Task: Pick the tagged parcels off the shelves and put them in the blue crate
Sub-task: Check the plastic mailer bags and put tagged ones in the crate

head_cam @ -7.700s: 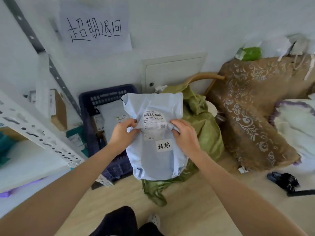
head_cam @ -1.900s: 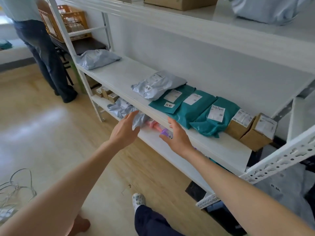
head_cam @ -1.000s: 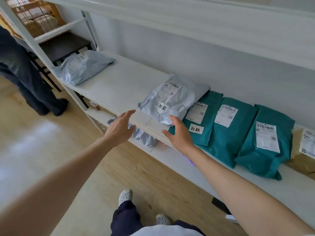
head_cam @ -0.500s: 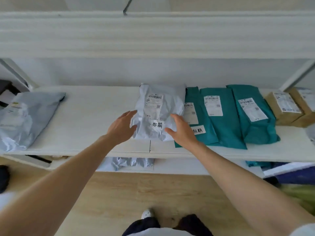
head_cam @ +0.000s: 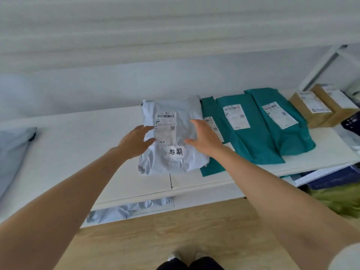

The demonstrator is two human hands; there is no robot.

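A grey poly parcel (head_cam: 185,114) with a shipping label and a white handwritten tag (head_cam: 176,152) lies on the white shelf (head_cam: 78,149). My left hand (head_cam: 136,142) hovers over the parcel's left edge with its fingers spread. My right hand (head_cam: 204,138) is over the parcel's right side, fingers straight, thumb pointing left. Neither hand grips the parcel. To its right lie three teal parcels (head_cam: 251,129); the leftmost one is partly under the grey parcel and my right hand. A dark blue crate (head_cam: 335,178) shows low at the right, below the shelf.
Two brown cardboard boxes (head_cam: 319,106) stand at the shelf's right end by a white upright. Another grey parcel (head_cam: 13,151) lies at the far left. A grey bag (head_cam: 126,209) sits on the lower shelf. Green cloth (head_cam: 337,199) lies on the wooden floor.
Both hands have moved forward from the parcel's near corners to above its middle. The view has closed in on the shelf.
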